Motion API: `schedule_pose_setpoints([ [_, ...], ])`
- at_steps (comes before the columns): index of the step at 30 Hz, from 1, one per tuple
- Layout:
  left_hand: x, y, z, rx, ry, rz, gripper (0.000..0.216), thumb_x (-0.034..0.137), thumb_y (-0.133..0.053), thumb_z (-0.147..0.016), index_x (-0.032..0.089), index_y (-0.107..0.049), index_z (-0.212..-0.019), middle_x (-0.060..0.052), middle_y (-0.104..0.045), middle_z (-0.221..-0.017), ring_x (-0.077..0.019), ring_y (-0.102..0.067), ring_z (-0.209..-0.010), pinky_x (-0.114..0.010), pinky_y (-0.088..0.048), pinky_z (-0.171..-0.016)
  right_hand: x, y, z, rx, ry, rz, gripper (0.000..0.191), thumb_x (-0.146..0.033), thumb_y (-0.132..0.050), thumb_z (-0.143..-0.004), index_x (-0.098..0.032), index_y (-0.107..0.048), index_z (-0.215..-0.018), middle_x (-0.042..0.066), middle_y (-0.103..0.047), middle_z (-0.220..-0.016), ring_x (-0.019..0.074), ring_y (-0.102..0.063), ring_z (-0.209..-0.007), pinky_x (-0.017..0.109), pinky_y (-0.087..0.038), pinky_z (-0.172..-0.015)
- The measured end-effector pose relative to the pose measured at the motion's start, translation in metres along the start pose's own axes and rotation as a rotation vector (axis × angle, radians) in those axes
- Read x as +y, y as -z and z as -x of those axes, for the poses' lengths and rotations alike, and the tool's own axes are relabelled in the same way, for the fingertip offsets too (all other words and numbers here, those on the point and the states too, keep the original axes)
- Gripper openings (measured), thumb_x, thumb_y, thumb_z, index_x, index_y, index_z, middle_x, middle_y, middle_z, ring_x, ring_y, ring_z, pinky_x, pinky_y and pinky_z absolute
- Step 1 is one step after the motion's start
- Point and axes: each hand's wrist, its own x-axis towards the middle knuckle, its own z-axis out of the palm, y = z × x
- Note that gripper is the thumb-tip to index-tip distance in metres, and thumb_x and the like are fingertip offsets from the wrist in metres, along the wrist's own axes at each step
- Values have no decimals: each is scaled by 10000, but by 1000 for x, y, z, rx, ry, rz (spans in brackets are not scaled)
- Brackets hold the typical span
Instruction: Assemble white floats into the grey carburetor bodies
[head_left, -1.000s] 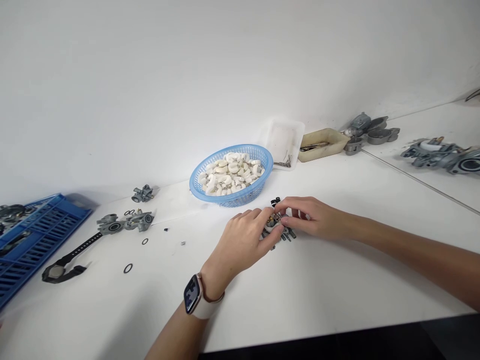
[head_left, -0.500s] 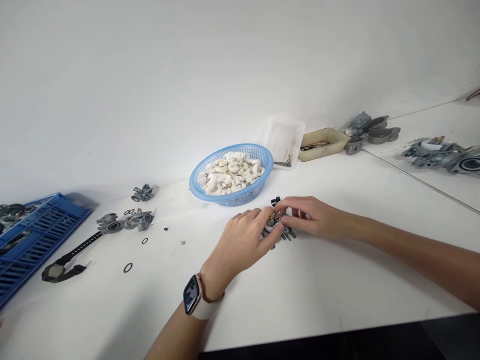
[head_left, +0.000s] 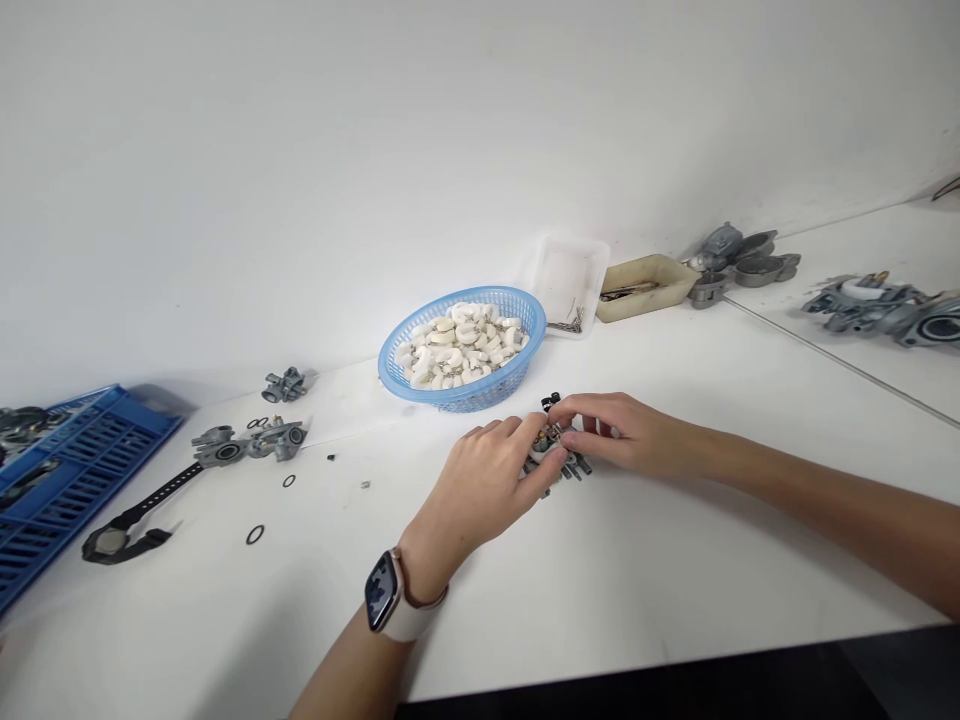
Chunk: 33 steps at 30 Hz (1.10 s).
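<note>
On the white table, a grey metal carburetor (head_left: 576,465) lies between my two hands, mostly covered by fingers. My left hand (head_left: 487,472), with a smartwatch on its wrist, is closed around the near left side of it. From the right, my right hand (head_left: 611,430) reaches in with thumb and index finger bent onto its top. Any small part under the fingertips is hidden. Just behind stands a blue basket (head_left: 386,375) heaped with white carburetor floats (head_left: 457,345).
A white tray (head_left: 570,270) leans behind the basket, beside a yellowish box (head_left: 679,285) of thin metal pieces. More carburetors (head_left: 274,440) and rubber rings (head_left: 256,535) lie left, near a black wristwatch (head_left: 112,543) and blue crate (head_left: 112,430). Metal bowls (head_left: 761,270) stand back right.
Almost nothing differs. Both hands stay on the carburetor in nearly the same pose, and the view has shifted very slightly.
</note>
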Motion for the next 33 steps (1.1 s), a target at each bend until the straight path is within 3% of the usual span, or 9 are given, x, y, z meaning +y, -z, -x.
schedule_pose_setpoints([
  [33,0,0,-2,-8,-10,2,269,444,-422,-1135,236,-586,-1182,-7,-693,-908,-203,-654,-778,-310,-448,-681,9,-1,0,-11,29,-15,379,-553,-537,-1065,-305,-675,-1317,18,-736,-1039,136,-578,-692,286,-455,-632],
])
